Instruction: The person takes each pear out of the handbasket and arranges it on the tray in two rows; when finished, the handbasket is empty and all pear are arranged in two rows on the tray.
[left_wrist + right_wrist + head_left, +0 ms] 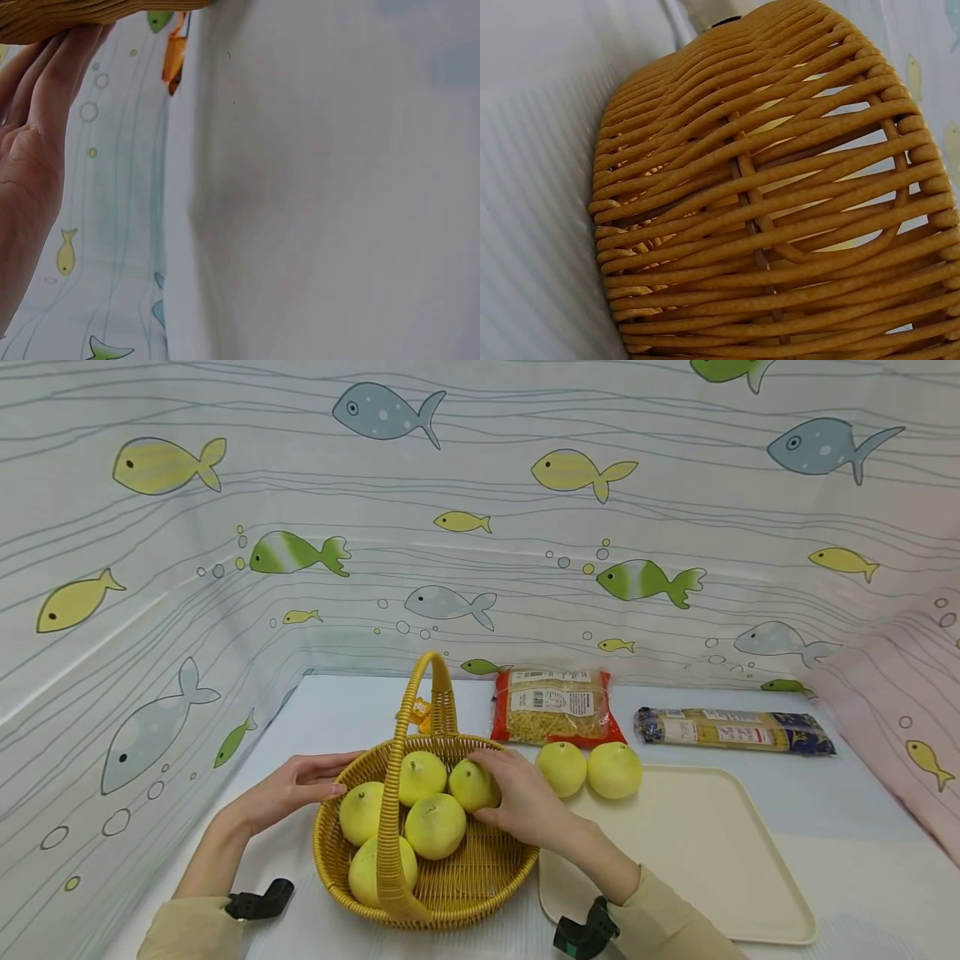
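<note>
A golden wicker basket with a tall arched handle stands in front of me, holding several round yellow-green pomelos. Inside it, my right hand grips the rightmost pomelo, thumb and fingers around its right side. At the basket's left rim, my left hand rests against the outside. Its fingers are straight against the wicker in the left wrist view. The woven side of the basket fills the right wrist view, where the right hand does not show.
Two more pomelos sit at the back left of a cream tray, right of the basket. Behind are a red-edged pasta bag and a long noodle packet. An orange packet lies behind the handle. A fish-print curtain surrounds the table.
</note>
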Motion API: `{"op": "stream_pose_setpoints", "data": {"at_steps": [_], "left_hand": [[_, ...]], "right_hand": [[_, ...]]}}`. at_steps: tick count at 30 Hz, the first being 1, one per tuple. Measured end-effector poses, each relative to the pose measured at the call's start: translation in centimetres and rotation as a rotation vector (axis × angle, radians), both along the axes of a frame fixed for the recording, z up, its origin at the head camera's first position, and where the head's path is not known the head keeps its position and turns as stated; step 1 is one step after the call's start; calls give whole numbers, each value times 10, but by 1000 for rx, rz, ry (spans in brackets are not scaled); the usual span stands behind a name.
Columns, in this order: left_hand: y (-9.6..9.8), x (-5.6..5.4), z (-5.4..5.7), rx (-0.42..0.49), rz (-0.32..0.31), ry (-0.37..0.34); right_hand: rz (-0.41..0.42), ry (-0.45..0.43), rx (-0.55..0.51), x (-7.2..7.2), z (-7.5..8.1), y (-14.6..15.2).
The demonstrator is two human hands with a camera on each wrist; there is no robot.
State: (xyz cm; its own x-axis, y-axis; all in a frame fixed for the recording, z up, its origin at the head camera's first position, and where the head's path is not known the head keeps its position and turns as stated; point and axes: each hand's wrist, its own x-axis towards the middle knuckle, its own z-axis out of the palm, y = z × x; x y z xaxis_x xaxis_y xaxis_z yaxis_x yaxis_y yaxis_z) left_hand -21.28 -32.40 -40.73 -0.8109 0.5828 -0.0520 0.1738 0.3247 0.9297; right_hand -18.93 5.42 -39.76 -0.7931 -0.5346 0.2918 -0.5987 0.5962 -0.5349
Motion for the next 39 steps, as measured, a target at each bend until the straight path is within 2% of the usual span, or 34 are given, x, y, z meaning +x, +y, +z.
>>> {"op": "stream_pose_setpoints", "data": {"at_steps": [6, 19, 39], "left_hand": [[0, 0, 1, -2, 4, -10], [1, 1, 1, -8, 15, -15], [1, 1, 0, -10, 18, -19]], "right_hand": [[-22, 37, 6, 1, -1, -1], [-37, 56, 56, 1, -3, -1], [-44, 68, 72, 3, -4, -2]]}}
